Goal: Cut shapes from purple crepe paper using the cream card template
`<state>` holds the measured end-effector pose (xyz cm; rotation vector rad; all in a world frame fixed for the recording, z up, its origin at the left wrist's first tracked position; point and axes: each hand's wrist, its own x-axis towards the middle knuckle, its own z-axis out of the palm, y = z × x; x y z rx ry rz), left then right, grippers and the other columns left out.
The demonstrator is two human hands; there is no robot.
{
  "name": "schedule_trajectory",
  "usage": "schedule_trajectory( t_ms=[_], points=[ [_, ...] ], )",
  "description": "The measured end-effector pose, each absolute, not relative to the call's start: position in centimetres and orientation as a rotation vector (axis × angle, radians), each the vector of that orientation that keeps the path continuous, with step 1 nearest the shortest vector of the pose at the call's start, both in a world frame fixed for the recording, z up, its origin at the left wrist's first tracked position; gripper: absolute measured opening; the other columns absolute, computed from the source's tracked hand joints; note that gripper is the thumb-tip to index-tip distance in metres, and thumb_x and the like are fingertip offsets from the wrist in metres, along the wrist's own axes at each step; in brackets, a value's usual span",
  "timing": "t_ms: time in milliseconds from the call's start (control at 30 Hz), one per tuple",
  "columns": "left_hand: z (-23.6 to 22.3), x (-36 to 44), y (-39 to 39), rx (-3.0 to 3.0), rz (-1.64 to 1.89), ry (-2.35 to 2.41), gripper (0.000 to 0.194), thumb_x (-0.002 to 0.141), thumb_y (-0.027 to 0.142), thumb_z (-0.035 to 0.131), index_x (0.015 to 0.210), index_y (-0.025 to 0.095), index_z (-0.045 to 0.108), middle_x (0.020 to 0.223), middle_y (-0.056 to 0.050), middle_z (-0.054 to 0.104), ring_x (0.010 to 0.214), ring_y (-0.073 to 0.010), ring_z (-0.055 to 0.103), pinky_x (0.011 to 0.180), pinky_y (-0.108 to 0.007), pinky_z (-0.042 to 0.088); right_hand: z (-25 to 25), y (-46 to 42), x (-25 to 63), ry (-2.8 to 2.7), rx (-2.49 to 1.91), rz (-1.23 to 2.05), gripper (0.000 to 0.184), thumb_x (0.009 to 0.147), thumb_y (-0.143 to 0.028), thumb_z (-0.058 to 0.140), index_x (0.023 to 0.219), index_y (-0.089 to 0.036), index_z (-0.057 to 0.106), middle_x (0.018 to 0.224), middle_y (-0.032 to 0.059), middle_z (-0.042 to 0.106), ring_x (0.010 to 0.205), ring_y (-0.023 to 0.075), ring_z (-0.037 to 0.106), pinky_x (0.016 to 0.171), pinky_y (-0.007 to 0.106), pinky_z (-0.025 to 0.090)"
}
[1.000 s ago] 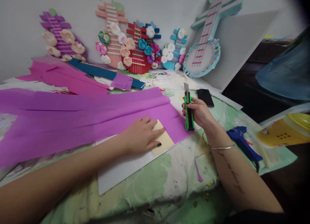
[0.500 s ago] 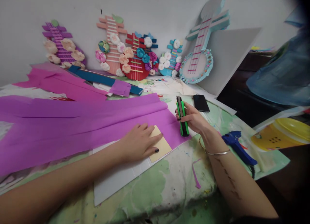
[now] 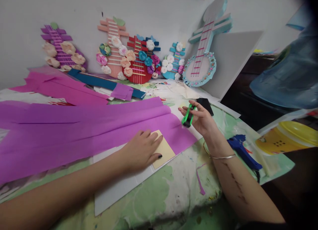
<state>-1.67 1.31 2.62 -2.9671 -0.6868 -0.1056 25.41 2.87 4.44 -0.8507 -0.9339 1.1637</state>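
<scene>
My left hand lies flat with its fingers spread, pressing on a small pale yellow card. Under the card is a wide sheet of purple crepe paper, spread out toward the left. A white board shows below the paper, beneath my left forearm. Over the paper's right end, my right hand holds a green and black utility knife between thumb and fingers, tilted and slightly blurred. Whether its blade is out I cannot tell.
Several flower-decorated paper instruments lean on the wall behind. A black phone lies behind my right hand. To the right are a blue glue gun and a yellow bucket. Pink paper and a blue strip lie at the back left.
The knife has turned in my right hand from upright to tilted toward me, and the fingers have loosened and shifted around it. My left hand stays on the card.
</scene>
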Motion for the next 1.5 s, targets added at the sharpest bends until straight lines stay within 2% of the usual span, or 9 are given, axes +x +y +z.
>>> schedule_trajectory(
  t_ms=[133,233,333,400,467,700,1067,1333,1500],
  points=[
    [2.6,-1.5,1.1,-2.959,-0.047,-0.73,0.054,0.098,0.044,0.035,0.14,0.011,0.042,0.13,-0.017,0.053,0.106,-0.0321,0.049,0.086,-0.045,0.039,5.1,2.5,25.2,-0.905,-0.758,1.176,0.04,0.07,-0.046,0.076,0.097,-0.02,0.062,0.108,0.0116,0.07,0.11,0.0253,0.064,0.092,0.038,0.053],
    [2.5,-1.4,1.1,-2.938,-0.036,-0.753,0.054,0.098,0.044,0.034,0.141,0.013,0.041,0.138,-0.018,0.048,0.112,-0.0341,0.048,0.089,-0.047,0.039,5.2,2.1,24.7,-0.944,-0.868,1.069,0.034,0.066,-0.037,0.081,0.088,-0.018,0.065,0.081,0.006,0.072,0.071,0.017,0.069,0.059,0.026,0.054],
    [2.3,-1.5,1.2,-2.926,-0.028,-0.753,0.055,0.098,0.045,0.031,0.141,0.013,0.041,0.143,-0.02,0.043,0.118,-0.036,0.045,0.092,-0.048,0.037,4.9,1.8,23.7,-0.962,-0.921,0.936,0.027,0.074,-0.04,0.076,0.073,-0.017,0.063,0.05,-0.0046,0.056,0.033,0.0032,0.038,0.036,0.02,0.032],
    [2.0,-1.6,1.3,-2.924,-0.037,-0.75,0.055,0.099,0.046,0.029,0.142,0.013,0.04,0.144,-0.02,0.042,0.12,-0.0365,0.044,0.093,-0.048,0.037,4.5,1.7,22.7,-0.988,-0.924,0.87,0.027,0.078,-0.042,0.072,0.071,-0.018,0.062,0.046,-0.0071,0.049,0.033,0.002,0.028,0.035,0.02,0.024],
    [1.7,-1.7,1.3,-2.912,-0.056,-0.753,0.055,0.099,0.046,0.029,0.142,0.014,0.04,0.144,-0.02,0.042,0.12,-0.0365,0.044,0.092,-0.048,0.037,4.0,1.7,21.7,-1.028,-0.959,0.858,0.027,0.083,-0.046,0.064,0.081,-0.019,0.065,0.044,-0.0071,0.046,0.035,0.0048,0.034,0.036,0.02,0.024],
    [1.4,-1.6,1.2,-2.874,-0.122,-0.746,0.052,0.097,0.043,0.034,0.14,0.015,0.042,0.141,-0.019,0.045,0.114,-0.0366,0.047,0.088,-0.048,0.037,1.6,1.4,19.5,-1.212,-1.011,1.05,0.029,0.085,-0.042,0.063,0.104,-0.022,0.057,0.071,-0.0009,0.067,0.055,0.0101,0.058,0.055,0.024,0.046],
    [2.0,-1.5,1.2,-2.919,-0.083,-0.77,0.055,0.096,0.044,0.034,0.141,0.014,0.04,0.14,-0.021,0.045,0.111,-0.0367,0.047,0.086,-0.05,0.037,1.2,1.5,19.2,-1.359,-1.188,0.867,0.031,0.082,-0.036,0.067,0.107,-0.02,0.061,0.068,-0.0003,0.067,0.06,0.0138,0.063,0.063,0.03,0.052],
    [1.8,-1.6,1.3,-2.951,-0.121,-0.756,0.054,0.098,0.043,0.032,0.141,0.013,0.041,0.14,-0.02,0.046,0.116,-0.0385,0.045,0.088,-0.053,0.037,1.7,0.9,19.6,-1.318,-1.238,0.891,0.024,0.081,-0.038,0.068,0.096,-0.019,0.069,0.059,-0.0022,0.06,0.05,0.0108,0.049,0.049,0.026,0.041],
    [1.8,-1.7,1.3,-2.957,-0.133,-0.739,0.054,0.098,0.045,0.032,0.14,0.014,0.042,0.139,-0.019,0.047,0.116,-0.037,0.046,0.088,-0.051,0.038,1.8,1.1,19.9,-1.316,-1.225,0.919,0.023,0.087,-0.032,0.058,0.105,-0.021,0.066,0.064,-0.0009,0.062,0.053,0.0117,0.051,0.052,0.027,0.042]
  ],
)
